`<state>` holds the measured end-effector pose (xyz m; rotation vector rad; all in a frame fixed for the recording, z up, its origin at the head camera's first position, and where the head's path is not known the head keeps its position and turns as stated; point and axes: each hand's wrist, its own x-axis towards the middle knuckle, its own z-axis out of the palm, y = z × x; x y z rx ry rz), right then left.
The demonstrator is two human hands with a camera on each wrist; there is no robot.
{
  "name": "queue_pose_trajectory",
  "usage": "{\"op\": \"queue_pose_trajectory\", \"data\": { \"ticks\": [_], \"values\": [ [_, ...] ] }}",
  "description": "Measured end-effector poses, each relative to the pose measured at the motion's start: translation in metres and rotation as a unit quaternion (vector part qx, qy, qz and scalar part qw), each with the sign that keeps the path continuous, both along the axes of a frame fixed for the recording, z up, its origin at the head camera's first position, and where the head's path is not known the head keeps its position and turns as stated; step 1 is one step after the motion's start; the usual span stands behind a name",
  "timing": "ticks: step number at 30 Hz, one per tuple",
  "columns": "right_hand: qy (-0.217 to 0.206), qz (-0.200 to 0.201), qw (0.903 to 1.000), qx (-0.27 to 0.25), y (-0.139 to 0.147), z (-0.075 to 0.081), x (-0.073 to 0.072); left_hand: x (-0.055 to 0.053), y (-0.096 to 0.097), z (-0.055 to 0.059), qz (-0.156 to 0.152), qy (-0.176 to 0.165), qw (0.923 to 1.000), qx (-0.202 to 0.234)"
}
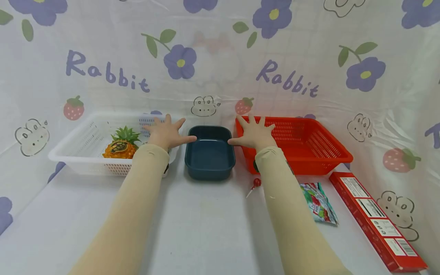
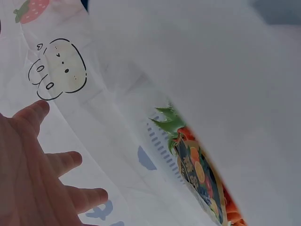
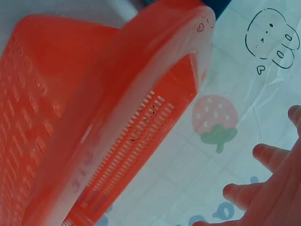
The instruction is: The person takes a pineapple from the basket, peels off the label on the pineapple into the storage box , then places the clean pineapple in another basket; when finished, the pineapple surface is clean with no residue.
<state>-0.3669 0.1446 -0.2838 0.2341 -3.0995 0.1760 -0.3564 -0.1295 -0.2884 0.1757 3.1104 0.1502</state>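
Note:
My left hand (image 1: 164,134) hovers with fingers spread at the right end of a white basket (image 1: 93,165). Inside that basket lies a pineapple-like item (image 1: 121,148) with green leaves and a dark label, also visible as a fruit-printed pack (image 2: 202,174) in the left wrist view. My right hand (image 1: 256,134), its fingers likewise splayed, is over the left end of a red basket (image 1: 309,168). Between the two hands stands a dark blue rectangular tub (image 1: 210,173). Neither hand holds anything.
A red lollipop (image 1: 256,182) lies before the red basket. Right of my right forearm are a shiny candy packet (image 1: 317,204) and a long red box (image 1: 376,221). A printed cloth (image 1: 220,57) hangs behind. My forearms partly hide small dark items near both wrists.

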Motion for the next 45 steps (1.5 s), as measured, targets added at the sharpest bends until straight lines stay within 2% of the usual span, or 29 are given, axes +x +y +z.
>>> {"op": "queue_pose_trajectory", "data": {
  "ticks": [8, 13, 22, 27, 31, 35, 38, 41, 45],
  "values": [
    [0.003, 0.002, 1.0, 0.002, 0.002, 0.002, 0.002, -0.002, 0.002, 0.001, -0.003, -0.007, 1.0, 0.003],
    [-0.012, 0.004, 0.9999, -0.003, 0.003, 0.004, 0.004, -0.002, 0.003, 0.001, -0.005, -0.014, 0.9998, 0.016],
    [-0.023, 0.001, 0.9984, -0.051, 0.009, 0.003, 0.01, 0.003, 0.011, 0.005, -0.015, -0.037, 0.997, 0.067],
    [-0.011, 0.006, 0.9967, -0.08, 0.012, 0.003, 0.011, 0.009, 0.015, 0.011, -0.029, -0.041, 0.9941, 0.097],
    [0.003, 0.011, 0.9924, -0.122, 0.016, 0.003, 0.017, 0.013, 0.015, 0.013, -0.041, -0.041, 0.9905, 0.125],
    [0.004, 0.01, 0.9812, -0.193, 0.022, 0.002, 0.025, 0.016, 0.014, 0.011, -0.056, -0.035, 0.9851, 0.159],
    [0.002, 0.003, 0.9663, -0.257, 0.029, 0.002, 0.032, 0.019, 0.011, 0.009, -0.068, -0.028, 0.9807, 0.181],
    [0.004, -0.006, 0.9461, -0.324, 0.037, 0.002, 0.039, 0.022, 0.008, 0.007, -0.075, -0.021, 0.9763, 0.202],
    [0.011, -0.017, 0.9125, -0.409, 0.047, 0.001, 0.049, 0.026, 0.002, 0.007, -0.079, -0.013, 0.9701, 0.229]
  ]
}}
